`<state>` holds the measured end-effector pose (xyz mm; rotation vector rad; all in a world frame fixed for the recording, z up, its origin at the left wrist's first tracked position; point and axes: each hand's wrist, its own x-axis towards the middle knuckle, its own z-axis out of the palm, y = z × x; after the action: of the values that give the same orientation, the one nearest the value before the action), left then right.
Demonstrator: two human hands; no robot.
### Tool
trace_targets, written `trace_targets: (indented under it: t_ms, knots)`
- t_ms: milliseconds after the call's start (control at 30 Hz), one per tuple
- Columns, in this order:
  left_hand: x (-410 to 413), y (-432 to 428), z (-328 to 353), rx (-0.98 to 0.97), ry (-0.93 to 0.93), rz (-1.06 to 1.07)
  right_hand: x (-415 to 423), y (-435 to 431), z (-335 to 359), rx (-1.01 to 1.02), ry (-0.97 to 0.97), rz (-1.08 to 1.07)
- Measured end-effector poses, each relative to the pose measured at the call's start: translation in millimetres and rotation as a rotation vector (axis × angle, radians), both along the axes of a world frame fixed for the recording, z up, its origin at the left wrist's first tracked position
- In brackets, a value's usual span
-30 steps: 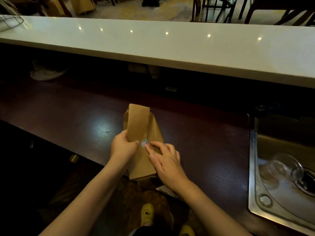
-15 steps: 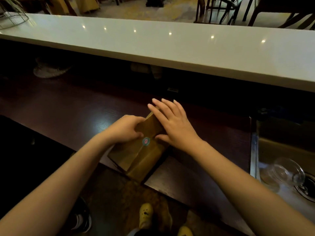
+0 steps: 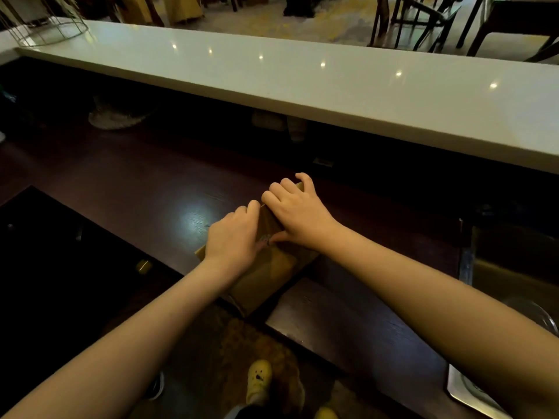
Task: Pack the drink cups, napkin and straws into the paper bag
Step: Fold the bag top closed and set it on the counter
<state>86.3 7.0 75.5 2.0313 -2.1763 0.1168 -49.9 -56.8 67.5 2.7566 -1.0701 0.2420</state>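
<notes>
A brown paper bag (image 3: 266, 273) lies tilted on the dark wooden counter (image 3: 151, 201), its folded top held down by a small round sticker that my fingers mostly hide. My left hand (image 3: 233, 237) grips the bag's left side. My right hand (image 3: 298, 211) presses on the far end of the bag, fingers curled over its edge and thumb by the sticker. The bag's near end hangs over the counter's front edge. No cups, napkin or straws are in sight.
A long white bar top (image 3: 332, 86) runs above and behind the counter. A steel sink (image 3: 472, 388) with a clear glass lid (image 3: 538, 316) sits at the right. A wire basket (image 3: 45, 28) stands far left; chairs stand beyond the bar.
The bag went from upright with the sticker being pressed on to lying tilted on the counter. Both hands moved forward and now clamp its folded top; the right fingers curled over the far edge.
</notes>
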Motion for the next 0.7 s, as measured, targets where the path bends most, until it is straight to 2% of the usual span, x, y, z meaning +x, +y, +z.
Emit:
trace_targets:
  t_ms: [100, 200, 333, 400, 533, 700]
  knots:
    - [2.7, 3.9, -0.9, -0.019, -0.001, -0.007, -3.5, -2.8, -1.1, -0.013, -0.014, -0.012]
    - [12.7, 9.0, 1.5, 0.013, 0.018, 0.007, -10.8, -8.8, 4.6, 0.064, 0.016, -0.027]
    - [40.4, 19.0, 8.2, 0.174, 0.037, 0.065, -20.9, -24.8, 18.1, 0.227, 0.030, 0.010]
    - [57.7, 25.5, 10.2, 0.231, 0.084, 0.071, -25.0, -34.2, 25.9, 0.355, 0.014, 0.029]
    - [77.7, 33.1, 5.9, 0.267, 0.311, 0.026, -30.7, -48.6, 39.2, 0.538, -0.030, 0.037]
    - [80.5, 30.5, 4.5, 0.249, 0.319, 0.010, -32.8, -51.7, 49.4, 0.593, -0.072, -0.001]
